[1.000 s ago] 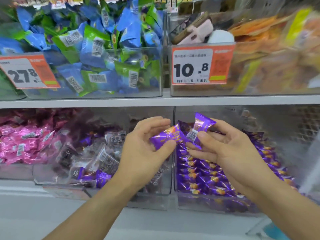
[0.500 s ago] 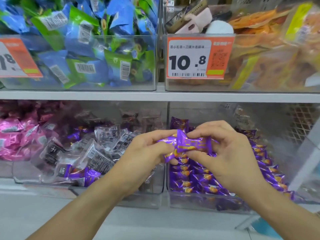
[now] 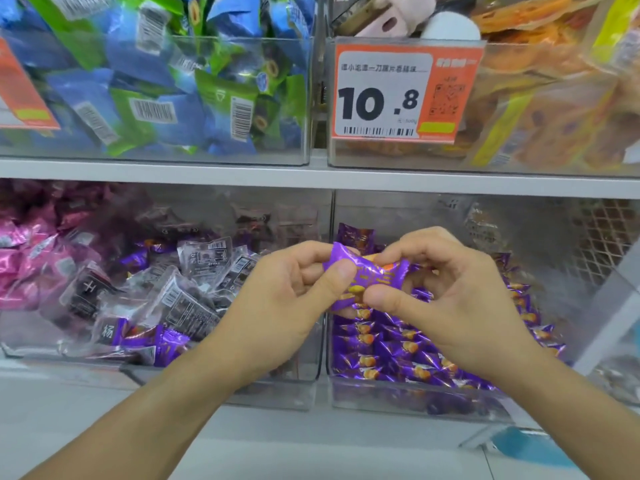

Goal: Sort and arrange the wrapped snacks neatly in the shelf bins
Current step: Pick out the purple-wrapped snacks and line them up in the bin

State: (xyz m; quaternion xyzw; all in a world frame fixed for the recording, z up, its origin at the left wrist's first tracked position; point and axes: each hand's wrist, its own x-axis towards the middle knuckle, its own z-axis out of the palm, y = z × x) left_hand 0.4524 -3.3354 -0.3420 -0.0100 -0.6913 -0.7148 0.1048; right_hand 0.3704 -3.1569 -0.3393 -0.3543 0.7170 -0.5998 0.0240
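Both hands hold purple wrapped snacks together above the lower right clear bin. My left hand pinches their left end between thumb and fingers. My right hand pinches the right side, thumb below and fingers curled over the top. How many wrappers are in the bunch is hard to tell. That bin holds rows of the same purple snacks. The lower middle bin holds a loose mix of dark clear-wrapped packets and a few purple ones.
Pink wrapped snacks fill the lower left. On the upper shelf, one bin holds blue and green packets and another orange packets behind a 10.8 price tag. A white shelf edge separates the levels.
My two hands came together and lowered, bringing the separately held purple snacks into one bunch over the right bin. The view shifted closer and slightly to the right.
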